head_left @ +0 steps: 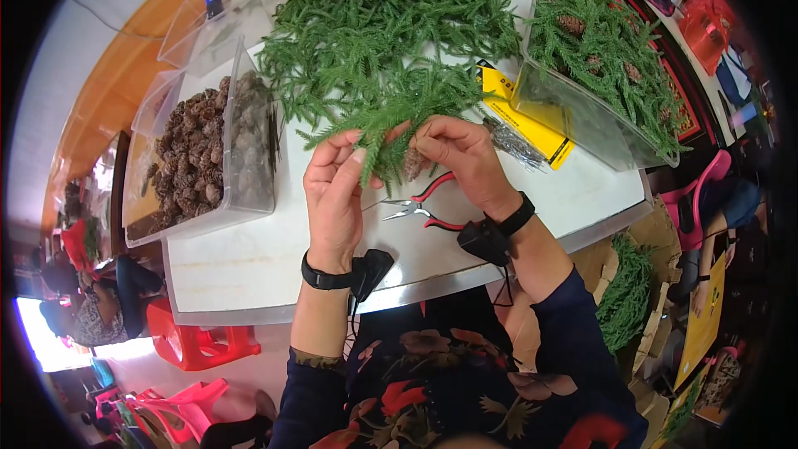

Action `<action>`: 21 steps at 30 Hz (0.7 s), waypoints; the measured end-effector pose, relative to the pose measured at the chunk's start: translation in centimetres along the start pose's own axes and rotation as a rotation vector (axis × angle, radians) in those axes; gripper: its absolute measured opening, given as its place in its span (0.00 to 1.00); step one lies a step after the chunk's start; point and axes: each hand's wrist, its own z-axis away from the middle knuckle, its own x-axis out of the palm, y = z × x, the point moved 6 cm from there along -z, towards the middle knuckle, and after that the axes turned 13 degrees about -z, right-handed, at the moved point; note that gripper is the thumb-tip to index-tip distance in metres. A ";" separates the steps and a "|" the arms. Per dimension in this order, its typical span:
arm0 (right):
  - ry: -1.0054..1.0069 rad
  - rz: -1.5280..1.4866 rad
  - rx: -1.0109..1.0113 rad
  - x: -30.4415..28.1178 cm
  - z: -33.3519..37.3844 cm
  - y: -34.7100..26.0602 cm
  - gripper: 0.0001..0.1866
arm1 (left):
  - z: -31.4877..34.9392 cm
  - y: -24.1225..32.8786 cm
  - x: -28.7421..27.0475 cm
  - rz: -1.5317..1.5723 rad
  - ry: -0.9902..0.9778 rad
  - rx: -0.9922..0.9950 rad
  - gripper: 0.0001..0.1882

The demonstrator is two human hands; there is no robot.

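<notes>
My left hand (334, 187) pinches a green artificial pine sprig (378, 126) between thumb and fingers, its needles spreading up over the fingertips. Close beside it, my right hand (461, 154) is closed at the fingertips around the top of a small brown pine cone (413, 166), which hangs against the lower part of the sprig. My fingers hide how the cone and sprig meet. Just below the hands, long-nose pliers (406, 207) with red and black handles lie apart on the white table (241, 274). A bundle of thin silvery wires (517, 146) lies right of my right hand.
A large heap of green sprigs (391, 17) covers the table's far side. Left stands a clear bin (255, 175) of brown pine cones (191, 158). Right, another clear bin (582, 129) holds sprigs and cones. A yellow card (532, 120) lies between. A red stool (199, 345) stands below left.
</notes>
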 end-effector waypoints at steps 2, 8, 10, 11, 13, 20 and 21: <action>-0.004 0.044 -0.024 0.2 0.0 0.0 0.08 | -0.1 0.6 -0.1 -0.038 0.058 0.065 0.13; 0.070 0.099 -0.207 -0.9 0.3 -1.3 0.06 | 0.4 2.8 -0.5 -0.249 0.108 0.090 0.13; 0.077 0.069 -0.240 -1.3 0.3 -2.0 0.06 | 1.2 3.7 -0.6 -0.387 0.127 0.103 0.14; 0.047 0.118 -0.330 -1.3 0.3 -2.8 0.05 | 1.6 4.1 -0.6 -0.456 0.137 0.108 0.14; -0.014 0.213 -0.507 -0.8 0.5 -4.1 0.05 | 2.5 5.3 -0.1 -0.487 0.175 0.146 0.14; -0.148 0.244 -0.346 7.0 3.5 -7.0 0.03 | 5.3 6.1 -0.8 -0.395 0.255 0.155 0.13; -0.185 0.337 -0.327 7.8 3.8 -6.9 0.03 | 5.6 6.0 -0.7 -0.389 0.227 0.133 0.12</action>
